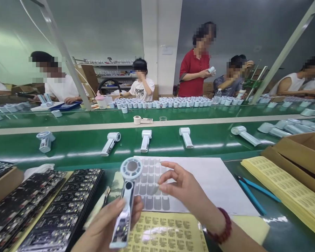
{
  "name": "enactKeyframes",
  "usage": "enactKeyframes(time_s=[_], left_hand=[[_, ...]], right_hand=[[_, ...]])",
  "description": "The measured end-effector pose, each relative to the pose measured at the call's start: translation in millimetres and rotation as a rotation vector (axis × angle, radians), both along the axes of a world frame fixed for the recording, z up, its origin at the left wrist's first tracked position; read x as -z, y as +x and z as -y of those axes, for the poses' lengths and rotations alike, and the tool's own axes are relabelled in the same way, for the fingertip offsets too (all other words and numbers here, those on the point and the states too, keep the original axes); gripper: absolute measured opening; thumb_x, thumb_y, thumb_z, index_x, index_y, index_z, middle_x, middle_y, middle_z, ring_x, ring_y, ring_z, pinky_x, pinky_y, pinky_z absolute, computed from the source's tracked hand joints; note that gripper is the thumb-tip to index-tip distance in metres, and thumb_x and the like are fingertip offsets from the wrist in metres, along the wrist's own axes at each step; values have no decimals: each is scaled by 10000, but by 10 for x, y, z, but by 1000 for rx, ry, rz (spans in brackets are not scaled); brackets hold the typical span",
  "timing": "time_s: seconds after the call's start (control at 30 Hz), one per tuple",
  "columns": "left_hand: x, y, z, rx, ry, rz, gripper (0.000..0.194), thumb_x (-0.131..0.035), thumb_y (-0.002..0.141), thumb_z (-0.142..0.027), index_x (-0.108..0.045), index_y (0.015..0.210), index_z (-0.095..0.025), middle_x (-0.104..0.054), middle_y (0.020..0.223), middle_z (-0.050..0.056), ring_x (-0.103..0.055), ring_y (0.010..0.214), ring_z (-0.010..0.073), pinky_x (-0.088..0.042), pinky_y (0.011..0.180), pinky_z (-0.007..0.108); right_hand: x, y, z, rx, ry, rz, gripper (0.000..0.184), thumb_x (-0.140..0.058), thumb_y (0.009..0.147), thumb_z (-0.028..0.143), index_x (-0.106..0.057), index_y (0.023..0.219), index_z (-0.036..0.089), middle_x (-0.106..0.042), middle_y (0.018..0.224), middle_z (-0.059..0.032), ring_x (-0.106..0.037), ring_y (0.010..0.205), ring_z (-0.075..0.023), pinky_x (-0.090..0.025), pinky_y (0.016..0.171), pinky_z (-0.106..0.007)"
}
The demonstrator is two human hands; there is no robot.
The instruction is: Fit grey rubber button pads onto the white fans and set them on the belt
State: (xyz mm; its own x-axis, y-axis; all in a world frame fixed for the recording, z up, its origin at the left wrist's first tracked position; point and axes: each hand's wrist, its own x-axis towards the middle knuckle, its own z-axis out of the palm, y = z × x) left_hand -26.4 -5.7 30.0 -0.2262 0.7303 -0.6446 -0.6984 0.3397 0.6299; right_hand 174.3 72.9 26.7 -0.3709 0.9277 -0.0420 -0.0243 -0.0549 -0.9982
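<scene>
My left hand is wrapped round the handle of a pale blue handheld fan, its round head upward and circuit parts showing along the open handle. To its right, my right hand has thumb and middle finger pinched on a small translucent sticker, partly hidden by the fingertips; the index finger is raised. Beneath that hand lies a white sheet with rows of grey stickers. Nearer me is a yellow sheet of printed labels.
Stacked circuit boards lie at left. Blue-handled cutters, a pile of yellow label sheets and a cardboard box are at right. Several fans lie on the green conveyor belt. Co-workers sit and stand across the line.
</scene>
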Motion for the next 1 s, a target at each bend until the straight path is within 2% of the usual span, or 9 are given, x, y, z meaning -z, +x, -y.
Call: enactKeyframes(time_s=[0.07,0.13,0.2,0.27,0.37,0.47,0.63,0.87,1.0], left_hand=[[-61,223,-84,-29,-16,94,228,-639,812,0,-671,1033,-47,-705,754,115,-687,571,168,-603,528,245],[-105,371,-146,-47,10,193,156,-591,857,-19,-657,993,-56,-656,687,62,-608,473,98,-556,467,184],[-125,472,-168,-47,28,242,90,-570,876,-41,-642,914,-79,-626,663,38,-568,441,71,-523,434,159],[-129,544,-159,-62,12,256,87,-559,886,-61,-615,830,-95,-609,651,38,-561,437,68,-501,418,150],[-122,603,-125,-75,-26,288,166,-526,911,-106,-589,757,-108,-567,603,35,-556,439,84,-489,409,167],[-103,611,-100,-78,9,322,175,-526,912,-113,-582,746,-110,-547,589,31,-551,455,98,-489,422,194],[-78,601,-87,-108,38,318,140,-535,908,-108,-585,777,-102,-548,607,31,-543,481,100,-490,444,205],[-115,619,-60,-86,56,332,258,-496,929,-120,-550,677,-119,-506,570,20,-523,481,90,-484,439,190],[-103,618,-51,-94,36,352,227,-498,933,-125,-554,713,-124,-509,588,11,-532,491,82,-506,460,179]], right_hand=[[-59,-13,291,-26,-45,-43,585,-793,746,281,-547,1277,253,-724,866,18,-715,793,-198,-559,758,-358],[-65,-41,516,6,-65,-86,564,-797,722,237,-576,1241,241,-737,802,13,-721,929,-245,-563,820,-385],[-42,-87,663,57,-76,-137,533,-800,676,194,-613,1174,227,-750,740,4,-680,1110,-291,-550,907,-425],[-17,-145,745,106,-90,-176,514,-797,645,175,-630,1129,224,-758,702,1,-646,1191,-308,-521,980,-470],[2,-227,795,151,-97,-191,514,-788,634,168,-631,1120,223,-765,682,4,-655,1186,-311,-463,1055,-507],[9,-279,812,155,-87,-193,498,-765,640,148,-633,1114,224,-769,677,9,-656,1186,-300,-441,1081,-500],[27,-304,831,141,-55,-185,504,-751,650,118,-626,1126,225,-776,695,12,-668,1167,-280,-476,1049,-456],[14,-313,847,149,-47,-159,497,-748,655,119,-619,1124,222,-775,709,15,-674,1158,-274,-524,998,-417],[29,-323,861,159,-47,-152,495,-744,662,145,-612,1131,230,-764,703,29,-674,1159,-255,-519,1012,-391]])
